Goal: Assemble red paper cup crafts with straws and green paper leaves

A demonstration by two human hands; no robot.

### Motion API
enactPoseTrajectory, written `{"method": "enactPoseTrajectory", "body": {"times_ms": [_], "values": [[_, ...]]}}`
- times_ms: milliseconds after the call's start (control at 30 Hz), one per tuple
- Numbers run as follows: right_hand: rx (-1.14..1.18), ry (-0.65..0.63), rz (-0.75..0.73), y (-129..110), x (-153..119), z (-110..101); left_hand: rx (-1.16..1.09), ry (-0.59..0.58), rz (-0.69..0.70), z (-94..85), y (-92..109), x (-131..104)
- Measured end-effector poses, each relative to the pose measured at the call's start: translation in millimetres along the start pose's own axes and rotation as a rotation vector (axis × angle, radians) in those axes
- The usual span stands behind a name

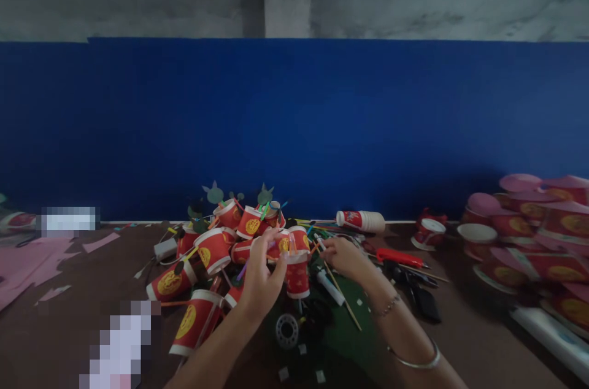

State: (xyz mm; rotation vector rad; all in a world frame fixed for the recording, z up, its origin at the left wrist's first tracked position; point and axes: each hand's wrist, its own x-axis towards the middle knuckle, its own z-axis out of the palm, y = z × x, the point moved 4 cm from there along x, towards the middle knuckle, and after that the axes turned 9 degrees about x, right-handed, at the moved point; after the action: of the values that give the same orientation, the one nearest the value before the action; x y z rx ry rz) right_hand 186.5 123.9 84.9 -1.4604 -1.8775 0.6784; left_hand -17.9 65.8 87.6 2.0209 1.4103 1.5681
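Note:
My left hand (264, 278) is at the middle of the table, thumb and fingers curved at the edge of a red paper cup (298, 281) with a white rim, which it seems to grip. Thin straws stand up by the cup's top. To the right, my right hand (343, 259) is closed in a pinch; a small whitish thing shows at its fingertips, too small to name. Left of and behind my left hand lies a heap of red paper cups (213, 251) with yellow emblems and coloured straws. A wooden stick (345, 300) and a white tube (330, 288) lie below my right hand.
A red-handled tool (400, 257) and a black object (426, 303) lie to the right. Nested cups (361, 221) rest by the blue wall (294, 131). Finished-looking red cups with pink tops (519, 211) pile up at far right. Pink paper (32, 263) covers the left side.

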Motion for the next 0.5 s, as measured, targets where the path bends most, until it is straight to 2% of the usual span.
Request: {"method": "enactPoseTrajectory", "body": {"times_ms": [100, 167, 267, 367, 500], "values": [[-0.025, 0.013, -0.011, -1.3, 1.1, -6.2, 0.153, -0.083, 0.128, 3.5, 10.4, -1.8], [-0.018, 0.050, -0.036, -6.3, 1.2, -3.2, 0.282, -0.156, 0.173, 9.5, 12.7, -4.8], [0.017, 0.105, -0.098, -15.6, 1.1, 12.0, 0.465, -0.286, 0.179, 22.8, 8.5, -13.3], [0.073, 0.106, -0.149, -19.5, 2.7, 31.7, 0.589, -0.408, 0.139, 34.9, 1.3, -23.4], [0.179, 0.074, -0.136, -12.4, 7.1, 47.0, 0.670, -0.479, 0.177, 42.4, 2.4, -30.2]]}}
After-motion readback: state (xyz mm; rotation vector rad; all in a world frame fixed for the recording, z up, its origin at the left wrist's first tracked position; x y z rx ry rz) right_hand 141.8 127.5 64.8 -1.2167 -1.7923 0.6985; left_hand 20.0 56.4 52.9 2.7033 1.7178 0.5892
